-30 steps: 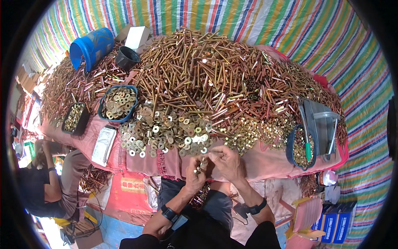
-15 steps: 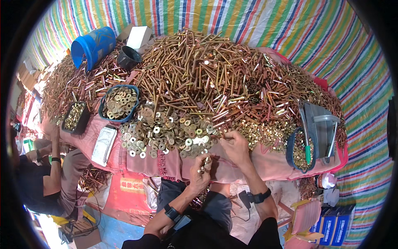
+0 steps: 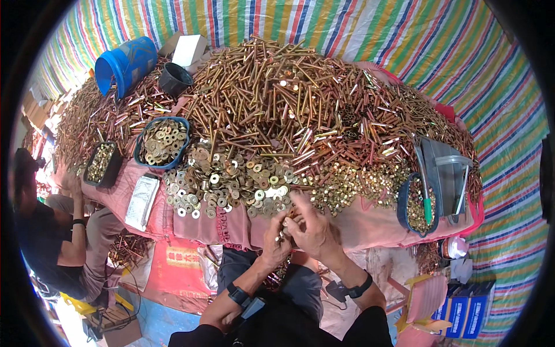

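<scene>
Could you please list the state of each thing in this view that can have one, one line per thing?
Left hand: closed on a small metal part, touching the right hand.
Right hand: fingers pinched at the same part.
Blue bucket: tipped on its side, mouth open.
Black cup: upright on the pile, contents not visible.
Blue bowl: upright, full of washers.
Black tray: filled with small brass parts.
Pile of long bolts: heaped loose.

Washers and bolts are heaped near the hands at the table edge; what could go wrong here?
The loose washers lie right at the edge of the pink cloth, so a nudge from the left hand or right hand may push some off. The steep pile of bolts behind could also slide down onto them.
</scene>
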The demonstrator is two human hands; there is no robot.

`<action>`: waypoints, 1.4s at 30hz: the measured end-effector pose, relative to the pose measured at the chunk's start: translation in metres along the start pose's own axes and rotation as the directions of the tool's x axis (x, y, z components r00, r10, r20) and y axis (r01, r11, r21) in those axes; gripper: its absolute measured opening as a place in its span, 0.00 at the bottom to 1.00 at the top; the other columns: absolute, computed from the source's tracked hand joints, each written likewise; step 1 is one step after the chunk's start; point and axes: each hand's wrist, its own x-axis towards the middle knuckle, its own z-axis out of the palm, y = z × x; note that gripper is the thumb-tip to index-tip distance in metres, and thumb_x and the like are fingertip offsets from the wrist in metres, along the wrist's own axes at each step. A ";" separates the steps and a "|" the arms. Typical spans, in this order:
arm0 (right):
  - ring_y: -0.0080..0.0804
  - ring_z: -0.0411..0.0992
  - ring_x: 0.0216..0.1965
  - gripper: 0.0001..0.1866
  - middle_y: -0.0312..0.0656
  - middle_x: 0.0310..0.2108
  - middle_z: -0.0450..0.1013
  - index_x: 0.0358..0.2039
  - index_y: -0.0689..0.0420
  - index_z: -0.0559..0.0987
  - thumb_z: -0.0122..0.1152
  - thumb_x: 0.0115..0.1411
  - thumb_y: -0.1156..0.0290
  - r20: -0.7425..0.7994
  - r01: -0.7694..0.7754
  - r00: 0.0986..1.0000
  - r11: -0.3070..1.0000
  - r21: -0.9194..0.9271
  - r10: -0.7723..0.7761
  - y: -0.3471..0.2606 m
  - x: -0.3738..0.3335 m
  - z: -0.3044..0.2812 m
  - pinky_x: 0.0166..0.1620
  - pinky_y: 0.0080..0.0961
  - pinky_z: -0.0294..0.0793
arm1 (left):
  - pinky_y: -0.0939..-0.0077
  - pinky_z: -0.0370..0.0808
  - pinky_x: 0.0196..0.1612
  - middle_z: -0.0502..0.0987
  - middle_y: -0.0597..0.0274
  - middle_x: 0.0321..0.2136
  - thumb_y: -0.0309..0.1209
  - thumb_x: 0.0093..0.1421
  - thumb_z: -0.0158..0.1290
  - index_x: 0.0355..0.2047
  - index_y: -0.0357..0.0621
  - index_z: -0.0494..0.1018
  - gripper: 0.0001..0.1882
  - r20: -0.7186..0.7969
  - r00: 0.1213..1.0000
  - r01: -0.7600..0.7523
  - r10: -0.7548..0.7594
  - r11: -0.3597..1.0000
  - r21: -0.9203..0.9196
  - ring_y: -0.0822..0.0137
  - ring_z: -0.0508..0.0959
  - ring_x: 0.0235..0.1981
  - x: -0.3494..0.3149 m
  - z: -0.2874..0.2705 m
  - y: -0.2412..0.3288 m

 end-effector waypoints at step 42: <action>0.30 0.77 0.33 0.09 0.43 0.35 0.80 0.40 0.61 0.83 0.70 0.59 0.79 -0.105 -0.280 0.953 0.958 0.065 0.286 0.086 -0.012 -0.001 0.38 0.28 0.76 | 0.74 0.81 0.40 0.85 0.54 0.37 0.25 0.72 0.56 0.50 0.40 0.79 0.09 0.012 0.997 0.067 -0.072 0.966 0.250 0.67 0.87 0.37 0.000 -0.016 0.011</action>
